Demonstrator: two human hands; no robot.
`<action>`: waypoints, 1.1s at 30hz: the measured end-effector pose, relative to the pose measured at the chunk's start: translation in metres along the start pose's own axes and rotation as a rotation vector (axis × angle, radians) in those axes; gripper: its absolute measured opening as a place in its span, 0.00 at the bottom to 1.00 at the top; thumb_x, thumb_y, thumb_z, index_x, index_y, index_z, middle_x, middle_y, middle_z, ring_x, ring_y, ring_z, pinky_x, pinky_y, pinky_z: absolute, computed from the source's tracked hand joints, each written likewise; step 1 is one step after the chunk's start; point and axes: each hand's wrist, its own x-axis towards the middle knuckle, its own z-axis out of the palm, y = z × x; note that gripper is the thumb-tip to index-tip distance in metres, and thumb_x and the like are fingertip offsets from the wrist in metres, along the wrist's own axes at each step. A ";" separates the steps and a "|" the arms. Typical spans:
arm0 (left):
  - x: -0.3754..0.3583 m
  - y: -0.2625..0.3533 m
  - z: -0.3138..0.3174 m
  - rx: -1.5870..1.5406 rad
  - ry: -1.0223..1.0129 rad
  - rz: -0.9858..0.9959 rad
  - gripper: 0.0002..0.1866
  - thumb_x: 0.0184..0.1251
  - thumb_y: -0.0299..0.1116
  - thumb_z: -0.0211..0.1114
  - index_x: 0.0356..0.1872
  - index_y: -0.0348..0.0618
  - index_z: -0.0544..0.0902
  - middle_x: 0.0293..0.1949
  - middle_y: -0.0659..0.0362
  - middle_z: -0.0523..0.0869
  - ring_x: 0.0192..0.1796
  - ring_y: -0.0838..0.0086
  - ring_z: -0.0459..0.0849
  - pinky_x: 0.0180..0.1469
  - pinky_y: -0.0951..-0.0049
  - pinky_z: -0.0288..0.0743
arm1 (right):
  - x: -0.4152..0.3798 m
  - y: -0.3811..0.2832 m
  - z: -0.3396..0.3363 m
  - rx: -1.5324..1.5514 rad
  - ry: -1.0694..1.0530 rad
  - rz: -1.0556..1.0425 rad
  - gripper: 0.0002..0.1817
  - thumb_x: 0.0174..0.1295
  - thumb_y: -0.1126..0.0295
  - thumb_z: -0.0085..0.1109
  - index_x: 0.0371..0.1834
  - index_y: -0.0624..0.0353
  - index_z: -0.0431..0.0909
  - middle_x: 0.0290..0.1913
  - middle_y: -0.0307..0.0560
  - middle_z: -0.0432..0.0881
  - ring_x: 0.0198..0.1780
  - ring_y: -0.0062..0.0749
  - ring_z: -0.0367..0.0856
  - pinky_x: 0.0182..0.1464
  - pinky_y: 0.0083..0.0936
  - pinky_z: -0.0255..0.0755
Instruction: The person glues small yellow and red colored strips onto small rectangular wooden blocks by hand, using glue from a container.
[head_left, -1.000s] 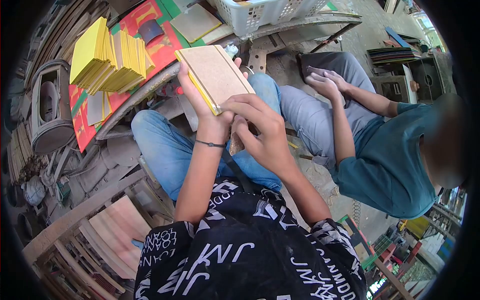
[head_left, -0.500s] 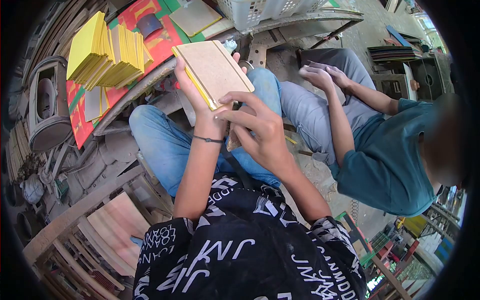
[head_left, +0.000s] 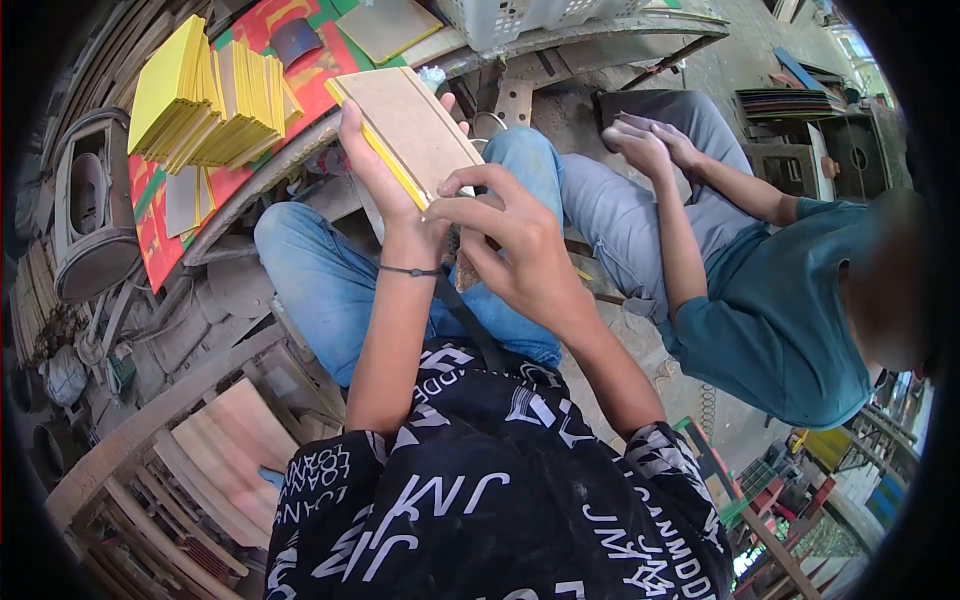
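Note:
My left hand (head_left: 385, 175) holds a tan rectangular board (head_left: 405, 125) with yellow edges, its fingers wrapped round from beneath and showing at the far side. Over the board's near corner is my right hand (head_left: 515, 235), with thumb and fingers bent close to the edge. A small brown piece (head_left: 466, 272) shows under my right hand, partly hidden by its fingers. On the red and green table cover (head_left: 150, 235) at the upper left stand stacks of similar yellow-edged boards (head_left: 215, 100).
A co-worker in a teal shirt (head_left: 770, 320) sits at the right, hands together. At the top are a white basket (head_left: 530, 22), another board (head_left: 388, 30) and a dark curved piece (head_left: 296, 42). A wooden chair (head_left: 225, 450) lies lower left.
Both my hands and the board have shifted slightly up and left. The fingers of my right hand remain at the near corner. The co-worker's hands have moved a little.

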 end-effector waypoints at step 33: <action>-0.014 0.004 0.005 -0.053 -0.074 0.156 0.40 0.67 0.66 0.47 0.65 0.41 0.67 0.55 0.46 0.77 0.57 0.50 0.80 0.49 0.48 0.81 | -0.024 0.000 0.013 0.407 0.100 0.183 0.21 0.54 0.87 0.51 0.50 0.62 0.85 0.57 0.51 0.74 0.30 0.20 0.76 0.40 0.21 0.74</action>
